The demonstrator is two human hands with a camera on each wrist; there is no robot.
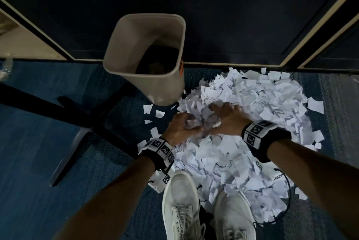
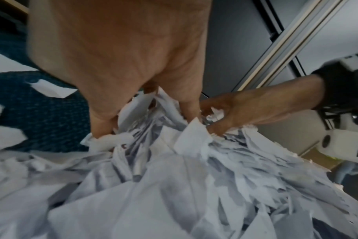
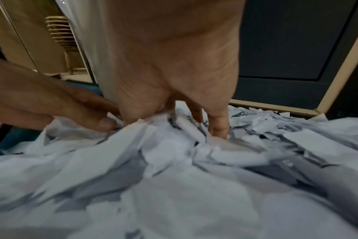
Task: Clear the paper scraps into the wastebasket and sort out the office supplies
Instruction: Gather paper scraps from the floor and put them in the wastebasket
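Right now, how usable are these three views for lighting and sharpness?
Head view: dim, corners bent by the wide lens, but paper scraps and wastebasket read clearly. Left wrist view: foreground paper smeared. Right wrist view: likewise blurred near the lens, sharper by the fingers.

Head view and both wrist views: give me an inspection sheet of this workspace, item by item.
Surface: blue carpet.
Job's things: paper scraps heaped on the carpet; beige wastebasket upright at the heap's edge; office supplies not seen.
Clutter: stray scraps beside the wastebasket.
Grips: left hand and right hand gather a bunch of scraps between them.
Cables: thin black cable over the heap.
Surroundings: dark panels, black table base, white shoes.
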